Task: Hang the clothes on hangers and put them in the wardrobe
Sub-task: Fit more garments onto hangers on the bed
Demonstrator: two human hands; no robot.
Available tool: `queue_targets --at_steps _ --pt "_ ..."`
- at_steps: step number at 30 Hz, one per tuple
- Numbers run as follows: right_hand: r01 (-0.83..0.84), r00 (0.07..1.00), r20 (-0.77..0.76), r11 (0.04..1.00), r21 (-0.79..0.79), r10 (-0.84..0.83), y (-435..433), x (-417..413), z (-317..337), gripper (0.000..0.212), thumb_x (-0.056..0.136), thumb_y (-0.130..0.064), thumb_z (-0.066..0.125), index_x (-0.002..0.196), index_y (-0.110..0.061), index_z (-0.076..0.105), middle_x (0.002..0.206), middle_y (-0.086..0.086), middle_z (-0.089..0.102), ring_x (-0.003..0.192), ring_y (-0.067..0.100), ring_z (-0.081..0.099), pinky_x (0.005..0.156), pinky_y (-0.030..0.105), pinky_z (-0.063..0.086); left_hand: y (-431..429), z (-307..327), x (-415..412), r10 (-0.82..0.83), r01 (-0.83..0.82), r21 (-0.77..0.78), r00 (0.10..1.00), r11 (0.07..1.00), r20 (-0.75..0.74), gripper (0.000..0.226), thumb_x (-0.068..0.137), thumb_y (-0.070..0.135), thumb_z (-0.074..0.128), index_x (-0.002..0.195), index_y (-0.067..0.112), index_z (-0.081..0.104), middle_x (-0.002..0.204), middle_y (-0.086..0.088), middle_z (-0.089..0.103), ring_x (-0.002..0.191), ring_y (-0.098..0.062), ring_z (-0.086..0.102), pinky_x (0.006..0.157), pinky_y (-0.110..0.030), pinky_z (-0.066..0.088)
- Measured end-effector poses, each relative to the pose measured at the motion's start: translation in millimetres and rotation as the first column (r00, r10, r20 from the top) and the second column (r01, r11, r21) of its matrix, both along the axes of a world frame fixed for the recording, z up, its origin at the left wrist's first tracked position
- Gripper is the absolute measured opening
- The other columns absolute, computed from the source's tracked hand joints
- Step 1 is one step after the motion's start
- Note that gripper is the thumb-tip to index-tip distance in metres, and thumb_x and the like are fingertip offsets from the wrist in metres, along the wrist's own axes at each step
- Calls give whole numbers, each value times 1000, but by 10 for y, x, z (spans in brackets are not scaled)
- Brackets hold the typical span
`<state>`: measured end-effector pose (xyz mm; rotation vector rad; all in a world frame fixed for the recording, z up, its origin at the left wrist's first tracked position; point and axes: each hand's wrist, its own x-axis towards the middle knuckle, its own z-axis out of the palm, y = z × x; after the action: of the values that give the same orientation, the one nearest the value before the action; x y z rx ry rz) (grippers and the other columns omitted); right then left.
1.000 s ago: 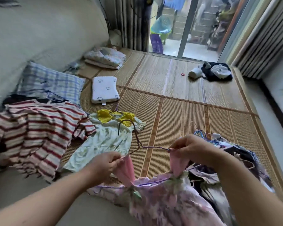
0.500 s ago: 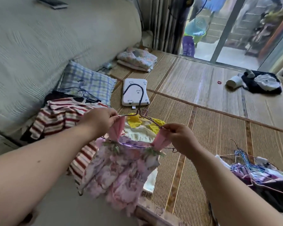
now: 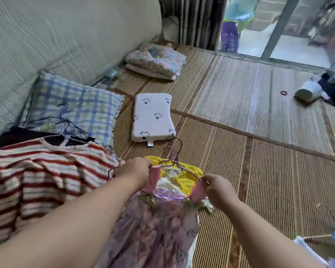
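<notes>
Floral dress on its hanger, carried to the left side.
Left hand (image 3: 135, 171) and right hand (image 3: 219, 188) each pinch a pink strap of the lilac floral dress (image 3: 155, 225) on the thin purple wire hanger (image 3: 176, 161). It has come beside the red-striped shirt (image 3: 46, 171), at the woven straw mat's (image 3: 269, 171) near edge, and the wardrobe is probably next.

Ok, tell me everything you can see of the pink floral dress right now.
The floral dress is light fabric printed in pink and lilac, with two plain pink straps and green leafy trim at their base. It sits on a thin purple wire hanger, straps over its shoulders. The left hand pinches one strap top, the right hand the other, holding it above a yellow-collared garment. Its hem is out of view.
</notes>
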<state>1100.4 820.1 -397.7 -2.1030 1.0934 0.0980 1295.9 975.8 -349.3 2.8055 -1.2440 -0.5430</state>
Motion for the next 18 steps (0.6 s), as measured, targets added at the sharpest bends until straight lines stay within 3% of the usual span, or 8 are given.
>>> queue_targets --at_steps 7,9,12,15,18 --pt "-16 994 -107 998 63 23 -348 427 -865 41 87 -13 49 120 -31 63 116 1 66 108 21 60 91 30 48 -381 -797 339 110 -104 125 993 987 -49 20 87 26 47 97 31 64 111 -3 63 103 -27 59 74 -28 40" --pt "2 990 -140 998 64 7 -397 527 -995 47 91 -18 45 134 -35 49 123 6 60 113 24 57 93 33 46 -450 -894 394 147 -145 92 989 985 -17 27 92 32 45 115 36 59 121 -4 57 110 -28 55 82 -34 43" --pt "21 989 -146 1000 19 -18 -402 564 -1085 56 95 -26 44 147 -30 25 140 11 41 126 27 45 100 34 39 -497 -953 345 108 -106 88 994 990 -14 52 91 40 51 141 35 36 145 -2 37 131 -25 38 102 -41 37" --pt "-16 994 -108 1000 -23 13 -298 408 -996 58 96 -30 42 149 -27 19 153 7 25 139 25 29 110 36 30 -439 -928 131 28 -22 120 998 993 -50 63 89 40 51 146 35 25 156 -1 20 141 -23 23 112 -45 27" --pt "-118 989 -101 989 -94 108 -107 26 -770 62 93 -38 46 149 -32 19 156 2 19 142 21 22 113 35 27 -262 -817 -241 -53 62 130 996 990 -71 65 90 39 50 148 35 20 158 0 15 143 -21 19 114 -46 22"
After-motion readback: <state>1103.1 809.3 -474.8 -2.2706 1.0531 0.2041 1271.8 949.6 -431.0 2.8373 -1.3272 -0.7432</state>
